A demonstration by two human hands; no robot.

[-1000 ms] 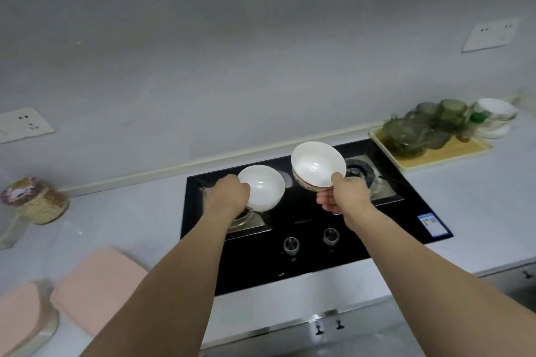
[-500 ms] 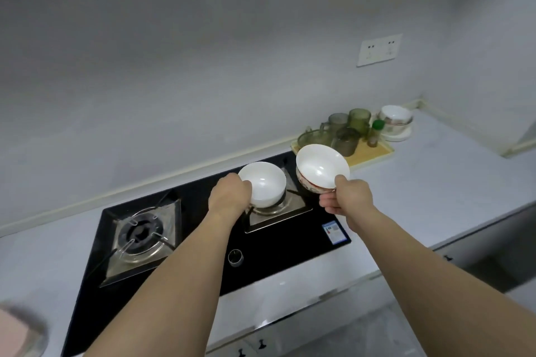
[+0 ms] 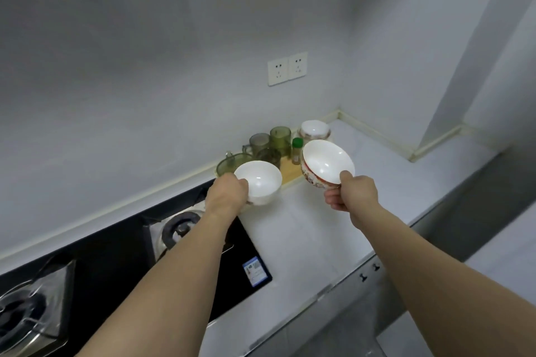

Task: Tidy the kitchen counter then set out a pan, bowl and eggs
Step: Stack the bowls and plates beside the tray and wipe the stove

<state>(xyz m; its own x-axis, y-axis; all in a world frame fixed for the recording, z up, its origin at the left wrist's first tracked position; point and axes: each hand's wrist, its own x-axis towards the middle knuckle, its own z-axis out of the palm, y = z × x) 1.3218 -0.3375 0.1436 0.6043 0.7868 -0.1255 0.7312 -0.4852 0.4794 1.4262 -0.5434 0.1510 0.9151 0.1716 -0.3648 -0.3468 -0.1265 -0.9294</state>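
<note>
My left hand (image 3: 227, 193) grips a plain white bowl (image 3: 261, 181) by its near rim, held in the air over the right end of the black gas hob (image 3: 121, 258). My right hand (image 3: 352, 193) holds a white bowl with a red patterned outside (image 3: 326, 164), thumb on the rim and fingers under it, above the white counter (image 3: 313, 238). Both bowls look empty. No pan or eggs are in view.
A wooden tray (image 3: 291, 172) by the wall carries several green glass cups (image 3: 280, 139) and a small green-capped bottle (image 3: 296, 151). Another white bowl (image 3: 314, 130) stands behind it in the corner. A double wall socket (image 3: 287, 68) is above. The counter's front edge runs lower right.
Both hands have carried the bowls rightward, from above the hob's burners to its right end and the counter beside the tray. My view has swung right with them.
</note>
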